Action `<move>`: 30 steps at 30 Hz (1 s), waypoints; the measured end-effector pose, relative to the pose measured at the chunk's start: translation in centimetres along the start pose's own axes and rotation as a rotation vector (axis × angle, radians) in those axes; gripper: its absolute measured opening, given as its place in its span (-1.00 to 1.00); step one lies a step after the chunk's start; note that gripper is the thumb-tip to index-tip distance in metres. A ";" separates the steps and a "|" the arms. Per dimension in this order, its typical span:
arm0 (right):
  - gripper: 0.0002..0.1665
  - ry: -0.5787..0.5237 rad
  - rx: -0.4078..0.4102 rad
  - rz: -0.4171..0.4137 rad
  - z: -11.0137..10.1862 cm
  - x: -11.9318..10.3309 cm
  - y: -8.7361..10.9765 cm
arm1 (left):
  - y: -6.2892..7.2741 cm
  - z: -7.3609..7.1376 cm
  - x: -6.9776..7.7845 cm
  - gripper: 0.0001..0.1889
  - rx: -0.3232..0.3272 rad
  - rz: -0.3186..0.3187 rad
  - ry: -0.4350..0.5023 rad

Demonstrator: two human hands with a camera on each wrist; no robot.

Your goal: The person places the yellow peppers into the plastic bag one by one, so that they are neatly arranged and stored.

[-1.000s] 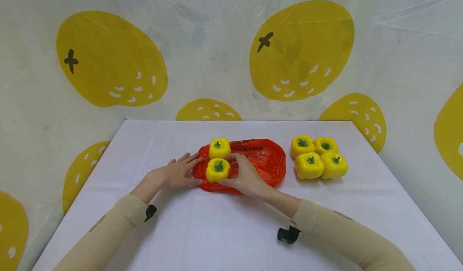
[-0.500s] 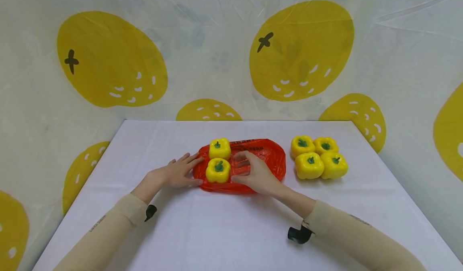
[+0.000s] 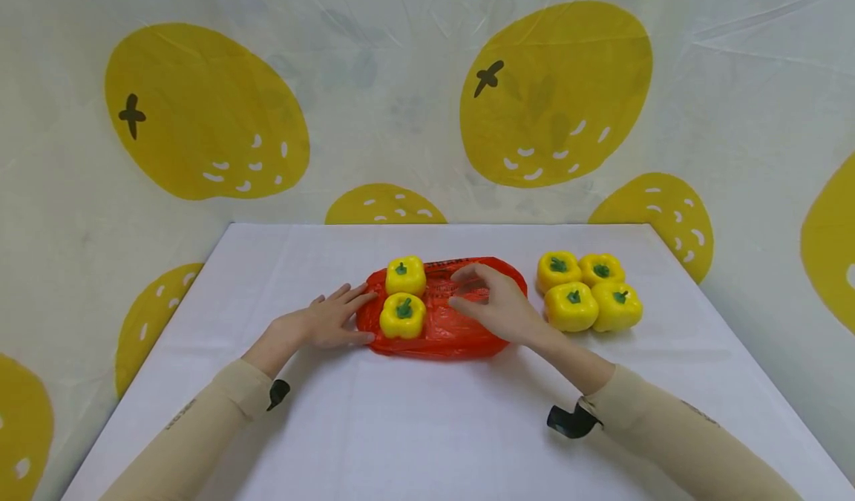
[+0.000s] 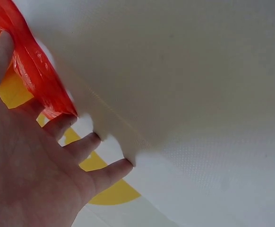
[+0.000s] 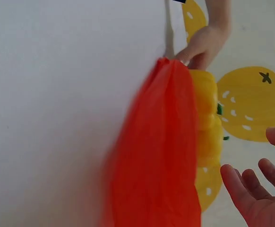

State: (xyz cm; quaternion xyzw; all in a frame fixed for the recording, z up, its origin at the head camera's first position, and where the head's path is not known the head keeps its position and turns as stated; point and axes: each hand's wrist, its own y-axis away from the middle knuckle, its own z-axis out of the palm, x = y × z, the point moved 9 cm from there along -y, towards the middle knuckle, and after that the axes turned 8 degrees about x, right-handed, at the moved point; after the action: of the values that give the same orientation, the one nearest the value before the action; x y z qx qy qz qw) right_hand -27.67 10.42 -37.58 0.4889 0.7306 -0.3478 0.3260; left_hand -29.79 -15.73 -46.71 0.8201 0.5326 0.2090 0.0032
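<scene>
Two yellow peppers [image 3: 403,318] stand stems-up on the left end of a red bag [image 3: 450,332] centred between the tabletop [image 3: 414,427] sides, long axis parallel to the far edge. The left hand [image 3: 330,319] touches it, fingers spread; the right hand [image 3: 497,304], holding nothing, hovers above.

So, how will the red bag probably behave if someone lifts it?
The red bag would likely be floppy and light itself, since its film looks thin and wrinkled. The two yellow peppers at one end may make it sag there.
</scene>
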 end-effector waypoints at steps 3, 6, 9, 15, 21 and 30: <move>-0.61 0.028 0.016 -0.018 -1.1 -0.4 -0.1 | 0.0 0.0 0.0 -0.03 -0.002 -0.003 -0.002; -0.64 0.055 0.013 -0.029 -2.2 -0.8 -0.1 | 0.0 -0.1 0.0 -0.03 -0.004 -0.007 0.004; -0.67 0.070 0.000 -0.034 -3.3 -1.0 -0.1 | 0.0 -0.1 0.0 -0.03 -0.002 -0.008 0.012; -0.75 0.093 0.005 -0.043 -5.7 -0.5 -0.1 | 0.1 -0.1 -0.1 -0.04 0.000 -0.008 0.021; -0.73 0.140 0.045 -0.032 -8.5 0.4 0.4 | 0.0 0.0 -0.2 -0.04 0.002 -0.013 0.019; -0.68 0.218 0.106 -0.001 -12.4 2.2 1.7 | 0.1 0.0 -0.1 -0.04 0.007 -0.013 0.039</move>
State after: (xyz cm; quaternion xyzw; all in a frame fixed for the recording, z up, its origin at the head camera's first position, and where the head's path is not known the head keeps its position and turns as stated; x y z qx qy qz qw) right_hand -28.47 22.26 -32.93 0.5402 0.7425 -0.3306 0.2182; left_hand -29.70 -15.88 -46.75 0.8125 0.5385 0.2231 -0.0090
